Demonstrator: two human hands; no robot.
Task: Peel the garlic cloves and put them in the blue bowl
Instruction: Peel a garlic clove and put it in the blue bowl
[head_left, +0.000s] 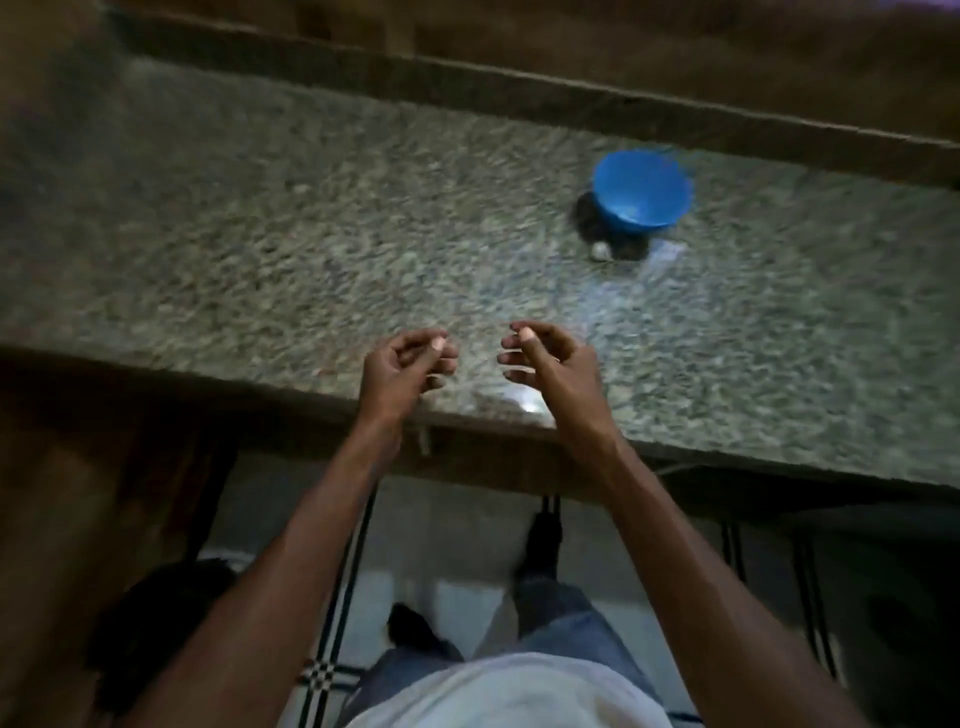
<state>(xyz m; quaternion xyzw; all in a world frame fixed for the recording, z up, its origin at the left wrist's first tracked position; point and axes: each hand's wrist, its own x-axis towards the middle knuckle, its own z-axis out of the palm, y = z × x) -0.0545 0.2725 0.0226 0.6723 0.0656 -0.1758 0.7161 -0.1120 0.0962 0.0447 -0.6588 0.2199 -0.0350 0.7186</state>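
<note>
I hold both bare hands over the near edge of a speckled grey granite counter (270, 234), palms turned toward each other with a gap between them. My left hand (402, 366) has its fingers loosely curled, the thumb tip resting near the forefinger; the motion blur keeps me from telling whether anything small is pinched there. My right hand (545, 364) mirrors it, fingers bent inward and thumb raised against the forefinger, and I cannot tell if it holds anything either.

The round blue plastic bowl (641, 189) stands well beyond my right hand, up and to the right of it, close to the counter's far edge. Just in front of the bowl, on the side nearer my hands, lies a small pale garlic clove (601, 251) on the stone, partly in the bowl's dark shadow; the picture is too blurred to say whether its skin is on.

Below my wrists the counter ends, and under it I see a pale tiled floor (467, 571) with dark lines, my blue jeans (558, 618), dark shoes (543, 540) and a light shirt (498, 696).
</note>
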